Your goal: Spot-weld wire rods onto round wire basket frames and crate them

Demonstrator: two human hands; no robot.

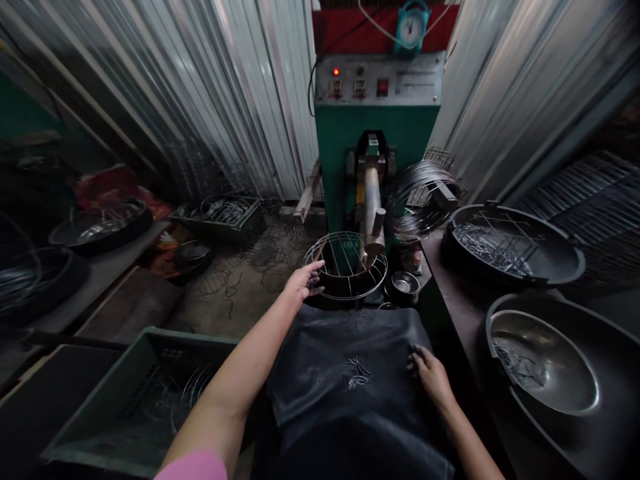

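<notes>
My left hand (305,280) is closed on the left rim of a round wire rack (350,293), its thumb and fingers around the outer ring. The rack, with several crossing wires, sits at the arm and electrode of a green spot welding machine (373,200). My right hand (429,373) is over the right side of a black apron (320,360) on my lap, its fingers curled together with dark fingertips. What they hold, if anything, is hidden. A small heap of short bent wire pieces (359,373) lies on the apron between my hands.
At right, a black pan (565,263) holds wire pieces, and a metal bowl (575,380) stands in another pan. A wire coil (423,200) hangs beside the machine. At left are a green crate (100,420) and a tray (245,233) of wire parts. Small bowls (405,283) stand below.
</notes>
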